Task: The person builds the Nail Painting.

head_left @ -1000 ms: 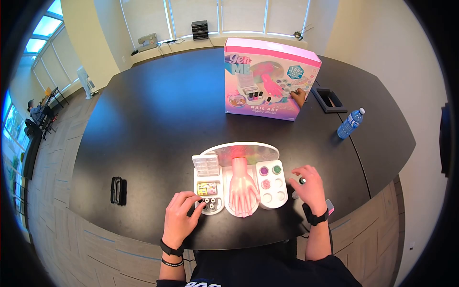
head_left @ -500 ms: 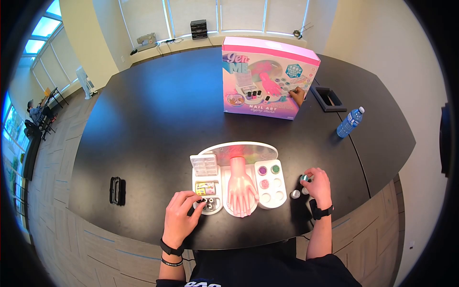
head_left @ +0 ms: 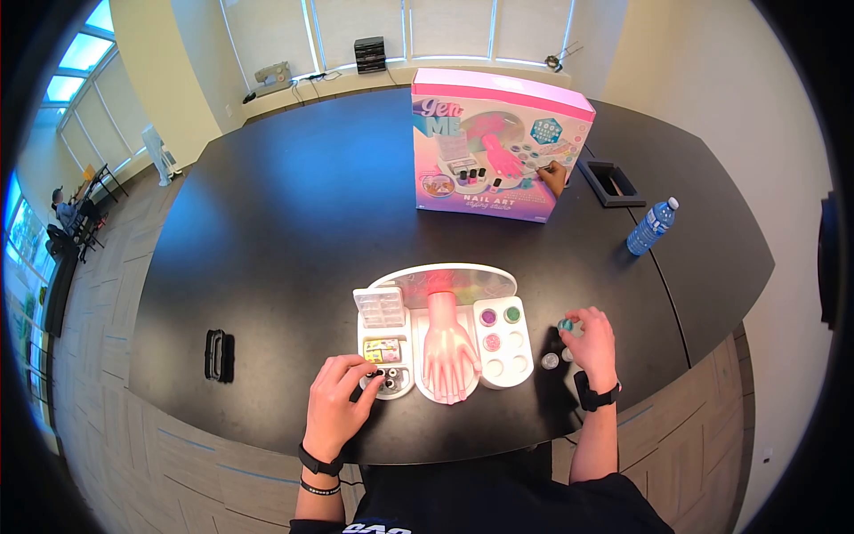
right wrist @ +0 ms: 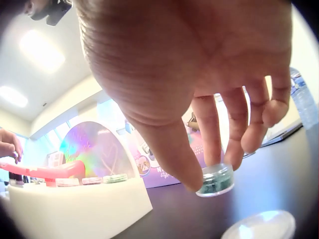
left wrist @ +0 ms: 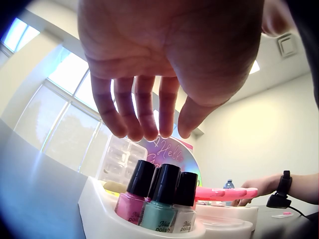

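Note:
Between thumb and fingertips, my right hand (head_left: 594, 347) pinches a small clear jar of green glitter (right wrist: 216, 182), right of the white nail art station (head_left: 525, 377). Two more small jars sit by that hand, one a pale jar (head_left: 550, 360). My left hand (head_left: 340, 397) holds nothing; its fingers bend loosely above several nail polish bottles (left wrist: 160, 205) with black caps in the station's front left tray. A pink model hand (head_left: 451, 347) lies palm down in the station's middle. Purple (head_left: 488, 317), green (head_left: 512, 315) and pink glitter jars (head_left: 492, 342) fill some of the right-hand wells.
A large pink "Gen Me" nail art box (head_left: 498, 147) stands behind the station. To its right are a dark square tray (head_left: 611, 184) and a water bottle (head_left: 652, 228). A black case-like object (head_left: 219, 355) lies at the left. The table's near edge runs just before my body.
My right hand has shifted right, away from the station, and now pinches the green glitter jar. My left hand has stayed over the polish bottles.

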`<state>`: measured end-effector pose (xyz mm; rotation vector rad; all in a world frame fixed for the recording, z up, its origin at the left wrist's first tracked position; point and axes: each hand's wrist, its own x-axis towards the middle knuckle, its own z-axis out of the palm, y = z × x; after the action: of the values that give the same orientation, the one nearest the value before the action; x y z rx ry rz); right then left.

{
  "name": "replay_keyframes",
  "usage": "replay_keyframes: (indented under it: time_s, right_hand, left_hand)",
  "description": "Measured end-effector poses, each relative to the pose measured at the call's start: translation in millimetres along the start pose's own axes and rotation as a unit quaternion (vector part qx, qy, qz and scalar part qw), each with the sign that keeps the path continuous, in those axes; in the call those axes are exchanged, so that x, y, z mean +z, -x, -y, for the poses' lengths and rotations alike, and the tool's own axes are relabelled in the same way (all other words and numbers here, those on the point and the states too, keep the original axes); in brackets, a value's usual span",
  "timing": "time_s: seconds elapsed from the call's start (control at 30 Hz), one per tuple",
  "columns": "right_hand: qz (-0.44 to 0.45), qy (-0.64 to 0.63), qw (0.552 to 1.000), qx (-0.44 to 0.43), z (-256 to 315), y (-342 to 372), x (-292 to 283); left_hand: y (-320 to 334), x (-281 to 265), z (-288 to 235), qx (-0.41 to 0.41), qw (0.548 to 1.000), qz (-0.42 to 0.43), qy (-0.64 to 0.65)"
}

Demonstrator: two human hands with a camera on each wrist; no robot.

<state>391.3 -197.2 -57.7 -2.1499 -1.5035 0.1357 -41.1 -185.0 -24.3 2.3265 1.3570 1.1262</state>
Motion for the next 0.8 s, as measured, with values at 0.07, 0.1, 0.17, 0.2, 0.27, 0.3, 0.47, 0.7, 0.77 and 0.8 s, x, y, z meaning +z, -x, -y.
replay_keyframes:
  time_s: [0.07, 0.1, 0.17, 0.2, 0.27, 0.3, 0.47, 0.7, 0.77, 0.8]
  right_hand:
    - [-0.01, -0.019, 1.0, -0.017, 8, 1, -4]
    - [-0.019, -0.038, 0.999, -0.034, 14, 2, -6]
    - [-0.018, -0.054, 0.997, -0.051, 26, 4, -9]
    - [-0.018, -0.069, 0.995, -0.069, 32, 5, -10]
    - [-0.015, -0.08, 0.993, -0.083, 40, 8, -10]
    - [-0.013, -0.092, 0.991, -0.097, 43, 9, -10]
    - [0.01, -0.107, 0.983, -0.148, 60, 13, -4]
    - [0.046, -0.101, 0.977, -0.18, 71, 17, 2]
    - [0.056, -0.099, 0.978, -0.176, 72, 18, 2]
    - [0.06, -0.098, 0.978, -0.175, 73, 18, 2]
  left_hand:
    - [0, 0, 0, 0.002, 1.0, -0.001, -0.002]
    - [0, 0, 0, 0.005, 1.0, -0.003, -0.002]
    - [0, 1, 0, 0.007, 1.0, -0.006, -0.002]
    - [-1, 1, -1, 0.01, 1.0, -0.01, -0.002]
    - [-1, 2, -1, 0.013, 1.0, -0.013, -0.002]
    - [0, 2, 0, 0.018, 1.0, -0.02, -0.002]
    - [2, 3, 1, 0.032, 0.998, -0.052, -0.005]
    - [2, 1, 1, 0.046, 0.996, -0.077, 0.0]
    - [2, 0, 1, 0.047, 0.996, -0.077, -0.001]
    - [3, 0, 2, 0.046, 0.996, -0.076, -0.002]
